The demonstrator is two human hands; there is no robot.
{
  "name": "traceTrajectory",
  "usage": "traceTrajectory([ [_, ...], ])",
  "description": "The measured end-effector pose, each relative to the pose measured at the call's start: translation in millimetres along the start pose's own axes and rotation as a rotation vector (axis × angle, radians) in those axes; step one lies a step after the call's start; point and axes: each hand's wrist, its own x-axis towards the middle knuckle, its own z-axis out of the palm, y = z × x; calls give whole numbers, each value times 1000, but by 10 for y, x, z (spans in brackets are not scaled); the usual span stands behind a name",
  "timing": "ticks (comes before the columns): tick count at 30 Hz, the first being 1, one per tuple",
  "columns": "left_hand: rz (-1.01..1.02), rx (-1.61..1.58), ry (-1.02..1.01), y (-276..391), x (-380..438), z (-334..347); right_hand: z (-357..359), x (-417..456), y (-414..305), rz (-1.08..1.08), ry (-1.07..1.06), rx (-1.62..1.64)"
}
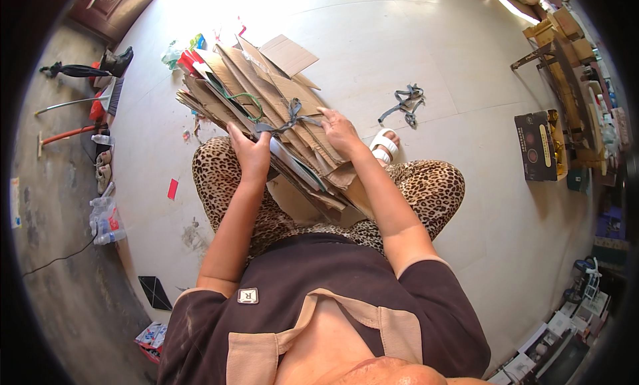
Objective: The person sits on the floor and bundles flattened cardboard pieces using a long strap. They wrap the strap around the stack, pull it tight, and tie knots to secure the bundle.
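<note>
A bundle of flattened cardboard [279, 93] stands tilted between my knees, with papers and plastic among its layers. A dark cloth strip [294, 116] is tied around it, its knot on the upper edges. My left hand [251, 153] rests against the near left side, thumb by the strip. On the right side my right hand [339, 130] holds the bundle's edge near the strip's end. A green cord loop [249, 103] lies among the layers. More dark strips [407, 103] lie tangled on the floor to the right, beyond my sandaled foot.
Bottles in a plastic bag [106, 220], a broom [112, 98] and shoes [103, 171] line the left wall. A black printed box [536, 145] sits at right beside a wooden rack. A loose cardboard piece [288, 54] and plastic bags [174, 54] lie beyond the bundle.
</note>
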Motion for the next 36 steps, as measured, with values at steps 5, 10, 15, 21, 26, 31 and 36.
traceTrajectory([
  [5, -260, -381, -158, 53, -318, 48, -6, 248, 48, -50, -138, -211],
  [10, -275, -266, -175, 73, -221, -38, -58, 304, 71, -92, -185, -273],
  [15, -385, -397, -290, 106, -419, -92, 237, 385, 758, 39, -9, -103],
  [21, -717, -390, -183, -424, -44, -45, 353, 290, 1375, 578, -136, 71],
  [26, -667, -702, -172, -709, 184, 171, 369, 238, 2270, 769, -196, 156],
  [31, -530, -529, -131, -849, 168, 103, 693, 336, 2409, 737, -266, 156],
  [36, -368, -321, -73, -547, 298, 277, 727, 571, 2790, 899, -124, 820],
])
